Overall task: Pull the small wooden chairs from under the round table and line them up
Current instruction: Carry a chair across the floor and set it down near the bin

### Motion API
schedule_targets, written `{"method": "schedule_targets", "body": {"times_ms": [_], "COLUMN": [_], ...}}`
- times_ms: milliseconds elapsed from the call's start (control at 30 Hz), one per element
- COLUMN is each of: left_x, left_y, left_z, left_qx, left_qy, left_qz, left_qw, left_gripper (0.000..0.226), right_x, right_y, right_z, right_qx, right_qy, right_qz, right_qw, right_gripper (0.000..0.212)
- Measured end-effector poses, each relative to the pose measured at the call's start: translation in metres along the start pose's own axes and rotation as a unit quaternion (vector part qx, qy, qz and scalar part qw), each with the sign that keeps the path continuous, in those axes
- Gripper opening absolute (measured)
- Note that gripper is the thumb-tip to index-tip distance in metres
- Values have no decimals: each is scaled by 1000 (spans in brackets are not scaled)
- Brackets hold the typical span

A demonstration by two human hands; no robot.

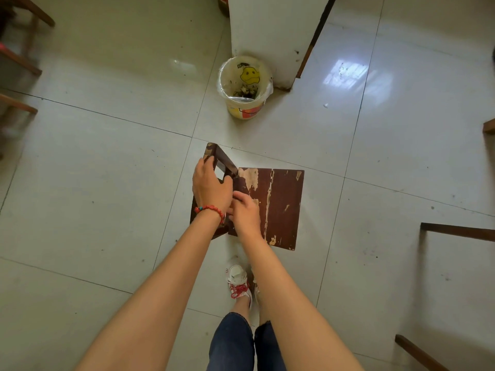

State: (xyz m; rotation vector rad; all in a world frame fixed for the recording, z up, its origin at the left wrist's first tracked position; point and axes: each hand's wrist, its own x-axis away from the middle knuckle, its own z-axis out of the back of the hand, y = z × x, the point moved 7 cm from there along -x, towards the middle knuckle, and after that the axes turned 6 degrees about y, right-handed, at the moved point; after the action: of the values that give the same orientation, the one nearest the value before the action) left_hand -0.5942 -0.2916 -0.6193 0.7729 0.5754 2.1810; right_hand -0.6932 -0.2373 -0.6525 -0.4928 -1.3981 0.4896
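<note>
- Both hands on the chair's backrest frame: left hand (pixel 210 183) curled round the top rail, right hand (pixel 245 210) apparently pinching it lower down.
- Small wooden chair (pixel 278 204) standing on tiled floor (pixel 107 162).
- Lined bucket (pixel 245 87) well beyond.

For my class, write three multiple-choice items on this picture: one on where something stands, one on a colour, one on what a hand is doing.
1. Where is the bin?
A. beyond the small wooden chair, against the white pillar
B. on the chair seat
C. behind the person's shoes

2. What colour is the bracelet on the left wrist?
A. green
B. red
C. black

3. What is the left hand doing?
A. hanging idle
B. pointing at the bin
C. gripping the chair's backrest

Answers: 1 A, it stands on the floor by the pillar's foot; 2 B, red beads show; 3 C, fingers curl round the backrest rail.
</note>
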Motion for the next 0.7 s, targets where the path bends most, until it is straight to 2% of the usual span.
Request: {"method": "schedule_targets", "body": {"times_ms": [67, 167, 333, 500, 700], "left_x": [12, 28, 57, 92, 140], "left_y": [16, 42, 111, 192, 263], "left_z": [1, 3, 25, 61, 98], "left_qx": [47, 108, 239, 324, 353], "left_qy": [-28, -93, -150, -188, -242], "left_qz": [-6, 35, 91, 16, -85], "left_qw": [998, 989, 955, 927, 900], "left_gripper": [47, 43, 39, 39, 37], "right_x": [9, 27, 79, 145, 216], "right_y": [-17, -49, -115, -173, -202], "right_z": [24, 64, 134, 188, 237], "right_qx": [-17, -54, -132, -185, -248], "right_qy": [29, 76, 149, 198, 245], "right_qz": [23, 71, 153, 235, 295], "right_qw": [999, 993, 968, 933, 890], "right_gripper": [31, 18, 18, 18, 22]}}
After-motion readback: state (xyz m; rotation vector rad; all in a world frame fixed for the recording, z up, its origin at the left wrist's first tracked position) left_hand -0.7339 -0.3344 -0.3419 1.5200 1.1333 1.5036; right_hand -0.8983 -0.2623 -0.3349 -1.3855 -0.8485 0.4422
